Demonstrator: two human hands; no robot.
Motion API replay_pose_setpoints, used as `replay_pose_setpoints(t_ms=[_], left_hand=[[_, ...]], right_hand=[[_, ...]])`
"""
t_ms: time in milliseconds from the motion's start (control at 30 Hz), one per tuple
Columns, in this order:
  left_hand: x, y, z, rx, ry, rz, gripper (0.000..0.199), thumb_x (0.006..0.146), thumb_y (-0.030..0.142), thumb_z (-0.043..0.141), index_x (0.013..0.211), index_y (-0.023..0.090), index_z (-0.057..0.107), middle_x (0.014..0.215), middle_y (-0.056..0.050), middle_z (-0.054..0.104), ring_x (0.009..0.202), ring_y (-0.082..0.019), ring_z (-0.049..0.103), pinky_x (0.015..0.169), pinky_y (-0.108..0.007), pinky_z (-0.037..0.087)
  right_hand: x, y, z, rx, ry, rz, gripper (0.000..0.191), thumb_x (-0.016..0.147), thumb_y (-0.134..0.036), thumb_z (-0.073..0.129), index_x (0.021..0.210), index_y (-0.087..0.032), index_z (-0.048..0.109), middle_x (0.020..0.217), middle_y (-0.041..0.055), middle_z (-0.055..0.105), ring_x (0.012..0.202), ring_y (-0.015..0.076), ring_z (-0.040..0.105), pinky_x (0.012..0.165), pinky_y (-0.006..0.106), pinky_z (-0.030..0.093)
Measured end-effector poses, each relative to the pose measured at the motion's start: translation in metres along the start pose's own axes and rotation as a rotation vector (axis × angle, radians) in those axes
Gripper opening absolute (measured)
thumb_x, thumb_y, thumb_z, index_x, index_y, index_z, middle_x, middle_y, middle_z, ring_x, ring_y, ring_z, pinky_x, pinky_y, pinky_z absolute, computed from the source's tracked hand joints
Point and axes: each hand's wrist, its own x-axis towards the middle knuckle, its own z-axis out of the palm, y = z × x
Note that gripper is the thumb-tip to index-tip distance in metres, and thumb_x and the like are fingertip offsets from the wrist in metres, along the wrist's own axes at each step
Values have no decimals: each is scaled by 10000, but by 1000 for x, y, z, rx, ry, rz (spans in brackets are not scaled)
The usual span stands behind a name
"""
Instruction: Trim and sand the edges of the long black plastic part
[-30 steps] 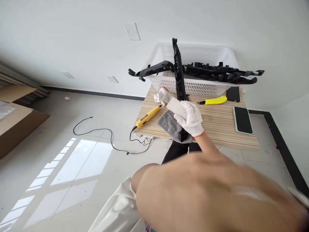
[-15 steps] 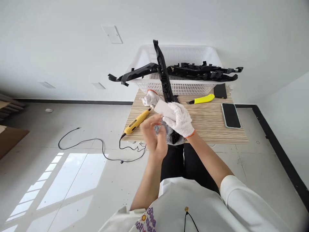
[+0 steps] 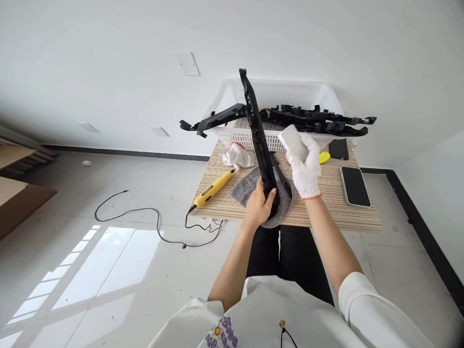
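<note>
My bare left hand point(image 3: 258, 205) grips the lower end of a long black plastic part point(image 3: 256, 130), which points up and away past the basket's front rim. In my gloved right hand point(image 3: 306, 162) is a flat white block point(image 3: 293, 141), raised to the right of the part. A grey cloth point(image 3: 247, 186) lies on the table beneath the part, and another thin black piece shows on it. A crumpled white glove point(image 3: 238, 155) rests left of the part.
Behind, a white basket point(image 3: 290, 87) carries several black parts point(image 3: 311, 118). On the striped table point(image 3: 335, 208) are a yellow corded tool point(image 3: 214, 189), a yellow knife point(image 3: 324, 157), a phone point(image 3: 355, 186) and a black flat object point(image 3: 339, 149). A cable point(image 3: 158, 220) trails on the floor.
My left hand has come down onto the black part and closed on it. The right hand has moved right with the white block, away from the part. The view has shifted slightly.
</note>
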Motion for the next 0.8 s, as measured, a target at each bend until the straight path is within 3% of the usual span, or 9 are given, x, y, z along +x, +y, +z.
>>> replay_pose_setpoints(t_ms=[133,233,367,467,600,700,800], left_hand=[[-3,-2,1,4,-8,10,562,991,479,402,1469,201,302,1174,-125,697,1067,-294,673,876,-406,503],[-4,-1,0,7,-14,26,558,995,479,392,1471,201,311,1088,-108,712,1014,-286,681,844,-393,500],[-4,1,-3,23,-23,29,582,995,494,382,1480,179,316,973,-93,706,932,-285,679,807,-391,493],[-4,1,-3,22,-32,51,582,998,497,367,1493,196,308,945,-76,695,904,-275,671,804,-383,485],[-3,0,-2,59,-45,47,623,994,524,345,1487,143,323,849,-71,664,838,-278,656,762,-375,476],[-4,-1,-2,92,-51,52,625,996,525,329,1483,134,330,831,-70,654,845,-283,652,770,-378,472],[-3,-3,-5,91,-111,61,607,996,506,342,1477,136,341,830,-59,654,857,-275,649,795,-377,471]], right_hand=[[6,2,9,-90,-85,-97,543,842,-356,673,1337,-225,492,1338,125,546,1278,281,512,1101,504,431],[6,9,18,-77,74,-33,535,875,-351,635,1361,-210,461,1353,138,527,1276,265,512,1091,497,438],[5,11,28,-58,-47,-80,551,857,-370,662,1353,-212,480,1357,137,529,1284,261,509,1107,478,427],[6,6,33,-38,89,7,527,878,-369,632,1355,-219,467,1356,132,527,1280,254,510,1097,486,435],[9,0,34,-64,-4,-77,521,848,-357,665,1324,-217,504,1342,128,534,1286,272,499,1113,491,414],[9,0,34,-110,174,4,513,882,-380,610,1344,-201,477,1334,142,531,1263,286,511,1089,528,424],[7,-1,35,-172,69,-135,509,867,-406,637,1317,-206,503,1329,132,550,1261,281,521,1080,488,444]])
